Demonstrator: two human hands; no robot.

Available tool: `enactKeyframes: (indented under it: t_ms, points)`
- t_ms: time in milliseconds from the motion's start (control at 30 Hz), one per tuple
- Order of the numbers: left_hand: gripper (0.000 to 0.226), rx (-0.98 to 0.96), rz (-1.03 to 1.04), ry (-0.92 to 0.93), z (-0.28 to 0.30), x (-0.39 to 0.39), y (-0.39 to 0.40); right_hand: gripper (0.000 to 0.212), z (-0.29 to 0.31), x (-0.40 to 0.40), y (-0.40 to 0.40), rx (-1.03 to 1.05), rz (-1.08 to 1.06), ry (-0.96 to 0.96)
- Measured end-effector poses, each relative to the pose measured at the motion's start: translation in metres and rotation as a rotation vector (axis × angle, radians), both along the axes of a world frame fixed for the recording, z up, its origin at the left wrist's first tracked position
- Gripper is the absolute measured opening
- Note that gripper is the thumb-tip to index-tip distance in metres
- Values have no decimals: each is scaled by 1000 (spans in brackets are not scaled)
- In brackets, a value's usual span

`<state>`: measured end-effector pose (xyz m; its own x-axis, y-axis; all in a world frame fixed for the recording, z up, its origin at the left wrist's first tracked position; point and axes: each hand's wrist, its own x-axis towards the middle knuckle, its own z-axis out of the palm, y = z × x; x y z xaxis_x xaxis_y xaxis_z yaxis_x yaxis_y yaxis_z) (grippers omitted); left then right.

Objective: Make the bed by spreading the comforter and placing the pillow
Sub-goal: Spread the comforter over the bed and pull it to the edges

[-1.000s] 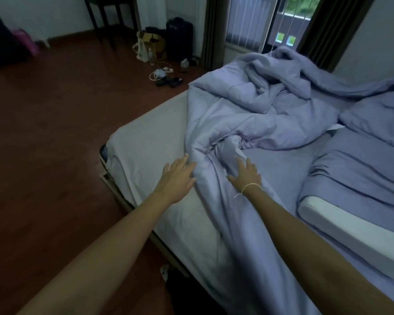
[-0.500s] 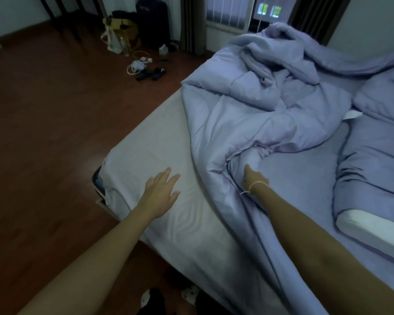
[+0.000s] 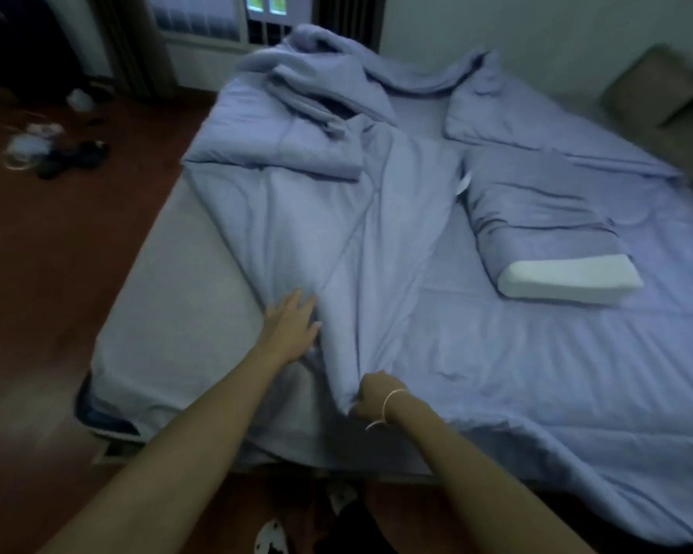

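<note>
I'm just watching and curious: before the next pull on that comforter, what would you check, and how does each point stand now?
1. Right hand gripping the comforter edge: ok, fist closed on a fold.
2. Left hand flat on the comforter, fingers open: ok.
3. Comforter spread out: not ok, bunched at the far end.
4. Mattress left side covered: not ok, bare.
5. Pillow clear of the pull: ok, lying apart to the right.
6. Far corners free: cannot tell.

Comforter (image 3: 337, 217) bunched along the bed's (image 3: 169, 297) middle and far end, pillow (image 3: 545, 237) on the bed toward its right edge, left hand (image 3: 291, 327) flat at comforter's left fold, right hand (image 3: 373, 397) near the bed's front edge
</note>
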<state>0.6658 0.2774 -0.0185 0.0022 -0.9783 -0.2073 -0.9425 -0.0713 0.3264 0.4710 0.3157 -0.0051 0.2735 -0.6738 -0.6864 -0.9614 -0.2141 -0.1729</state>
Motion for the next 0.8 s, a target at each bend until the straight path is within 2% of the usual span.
enactKeyframes:
  t_ms: [133, 267, 400, 533, 633, 700, 800]
  points:
    - [56, 21, -99, -6, -11, -30, -13, 49, -7, 10, 63, 188, 64, -17]
    - [60, 67, -132, -64, -21, -43, -33, 39, -19, -2, 81, 312, 46, -7]
    - [77, 195, -101, -79, -45, -40, -49, 39, -25, -30, 68, 217, -146, -50]
    - [97, 284, -105, -109, -76, -45, -56, 42, -32, -58, 41, 159, -216, -37]
    - [102, 301, -78, -63, -103, -54, -61, 38, -43, -74, 21, 102, -304, -74]
    - [92, 306, -42, -11, -118, -55, -58, 37, -48, -85, 13, 85, -346, -91]
    - [44, 145, 95, 215, -129, -52, -61, 37, -56, -103, -2, 32, -399, -88]
